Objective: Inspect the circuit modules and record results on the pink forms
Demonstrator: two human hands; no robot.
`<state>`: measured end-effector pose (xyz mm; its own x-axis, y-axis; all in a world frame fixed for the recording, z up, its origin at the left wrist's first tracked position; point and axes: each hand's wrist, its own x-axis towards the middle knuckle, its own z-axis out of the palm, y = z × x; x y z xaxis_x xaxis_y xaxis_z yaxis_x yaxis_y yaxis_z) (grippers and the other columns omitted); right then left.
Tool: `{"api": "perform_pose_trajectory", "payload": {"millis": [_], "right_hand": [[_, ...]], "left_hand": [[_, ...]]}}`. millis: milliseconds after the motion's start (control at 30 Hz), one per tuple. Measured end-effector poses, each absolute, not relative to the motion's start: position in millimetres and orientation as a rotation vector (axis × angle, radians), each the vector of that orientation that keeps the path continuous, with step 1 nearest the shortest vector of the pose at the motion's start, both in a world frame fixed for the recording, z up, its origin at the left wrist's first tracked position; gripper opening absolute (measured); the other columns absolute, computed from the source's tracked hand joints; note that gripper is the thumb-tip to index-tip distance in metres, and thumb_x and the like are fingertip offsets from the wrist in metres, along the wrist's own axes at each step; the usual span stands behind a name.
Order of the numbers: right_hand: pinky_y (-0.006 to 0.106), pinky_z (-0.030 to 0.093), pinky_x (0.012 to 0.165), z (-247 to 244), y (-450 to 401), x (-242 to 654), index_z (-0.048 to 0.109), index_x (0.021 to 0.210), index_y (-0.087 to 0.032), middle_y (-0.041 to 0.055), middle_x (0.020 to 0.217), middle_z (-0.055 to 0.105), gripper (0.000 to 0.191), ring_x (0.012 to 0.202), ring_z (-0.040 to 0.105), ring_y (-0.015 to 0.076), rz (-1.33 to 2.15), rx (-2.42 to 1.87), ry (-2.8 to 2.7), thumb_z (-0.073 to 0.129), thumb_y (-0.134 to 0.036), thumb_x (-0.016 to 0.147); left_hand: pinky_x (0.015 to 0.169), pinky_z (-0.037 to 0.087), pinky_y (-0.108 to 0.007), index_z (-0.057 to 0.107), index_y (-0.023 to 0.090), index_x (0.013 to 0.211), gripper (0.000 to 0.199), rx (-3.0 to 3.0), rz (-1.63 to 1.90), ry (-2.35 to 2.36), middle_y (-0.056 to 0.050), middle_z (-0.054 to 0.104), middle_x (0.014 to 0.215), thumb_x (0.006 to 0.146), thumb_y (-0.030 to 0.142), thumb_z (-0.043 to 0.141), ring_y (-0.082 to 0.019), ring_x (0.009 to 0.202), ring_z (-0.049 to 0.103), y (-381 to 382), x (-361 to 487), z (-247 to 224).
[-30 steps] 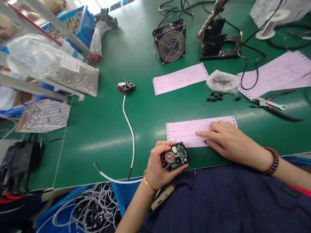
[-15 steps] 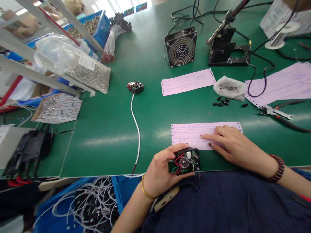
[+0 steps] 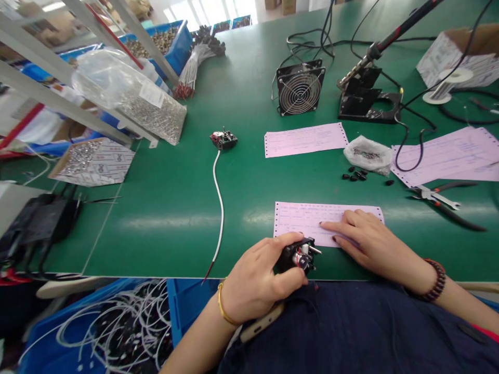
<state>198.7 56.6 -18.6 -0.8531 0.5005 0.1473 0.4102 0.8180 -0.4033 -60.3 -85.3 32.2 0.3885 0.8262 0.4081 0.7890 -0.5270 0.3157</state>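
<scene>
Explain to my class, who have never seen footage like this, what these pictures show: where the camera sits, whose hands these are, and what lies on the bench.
No machine is involved: these are a person's two bare hands, filmed by a camera worn on the head, looking forward and down. The left hand holds a small circuit board. The right hand rests on a pink form. The green bench also carries a second board with a white cable, a fan, a soldering iron and pliers. A blue crate of white wires sits below the bench edge.
</scene>
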Motion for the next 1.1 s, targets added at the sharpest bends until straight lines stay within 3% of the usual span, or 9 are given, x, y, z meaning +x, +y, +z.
{"api": "perform_pose_trajectory", "payload": {"millis": [100,367,833,1100], "right_hand": [[0.038,0.045,0.077,-19,58,199,0.067,0.134,-0.022,0.0081,0.094,0.059,0.035,0.086,0.055,0.0228,0.533,-0.702,-2.762,0.047,-0.030,0.106],[0.040,0.048,0.079,-16,60,201,0.066,0.135,-0.023,0.0084,0.095,0.060,0.035,0.087,0.057,0.0233,0.583,-0.738,-2.801,0.048,-0.028,0.105],[0.041,0.050,0.079,-15,61,203,0.064,0.138,-0.023,0.0080,0.095,0.059,0.036,0.088,0.056,0.0236,0.581,-0.726,-2.813,0.049,-0.027,0.105],[0.041,0.052,0.080,-9,51,200,0.063,0.141,-0.024,0.0092,0.098,0.059,0.039,0.088,0.059,0.0243,0.496,-0.799,-2.854,0.050,-0.029,0.104]], "left_hand": [[0.086,0.062,-0.039,0.059,0.024,0.107,0.015,2.648,0.741,1.491,-0.016,0.055,0.138,0.094,0.019,0.066,-0.025,0.109,0.066,-84,-60,34],[0.083,0.059,-0.034,0.053,0.029,0.112,0.014,2.694,0.758,1.463,-0.013,0.060,0.131,0.100,0.023,0.055,-0.022,0.101,0.067,-78,-58,43],[0.085,0.059,-0.030,0.050,0.028,0.114,0.011,2.696,0.823,1.435,-0.012,0.062,0.127,0.103,0.025,0.051,-0.019,0.101,0.068,-77,-59,38],[0.092,0.058,-0.035,0.059,0.025,0.112,0.014,2.580,0.808,1.413,-0.015,0.057,0.138,0.099,0.019,0.059,-0.023,0.111,0.067,-82,-64,27]]}}
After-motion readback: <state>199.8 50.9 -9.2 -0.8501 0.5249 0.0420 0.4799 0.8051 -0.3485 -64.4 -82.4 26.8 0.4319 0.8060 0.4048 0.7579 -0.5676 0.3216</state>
